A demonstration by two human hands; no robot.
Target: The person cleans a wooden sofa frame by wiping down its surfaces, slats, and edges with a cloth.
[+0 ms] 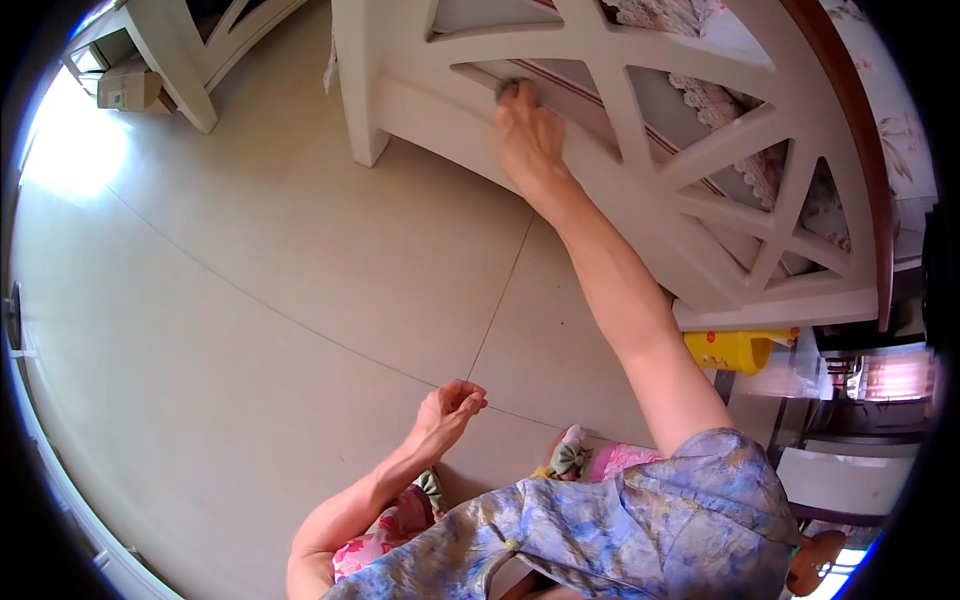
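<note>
My right hand (530,125) reaches forward to the white wooden bed end (440,110) with its crossed slats. Its fingers are closed on a small dark greyish thing (508,88), partly hidden and slightly blurred, held against the edge of a lower opening in the frame. Low in front of my body, my left hand (452,405) hangs over the tiled floor with its fingers curled in and nothing seen in them.
A yellow container (735,350) stands by the bed end's right corner. At the upper left are a cardboard box (130,90) and another white furniture leg (185,80). My slippered feet are below me. Floral bedding (890,100) lies behind the bed end.
</note>
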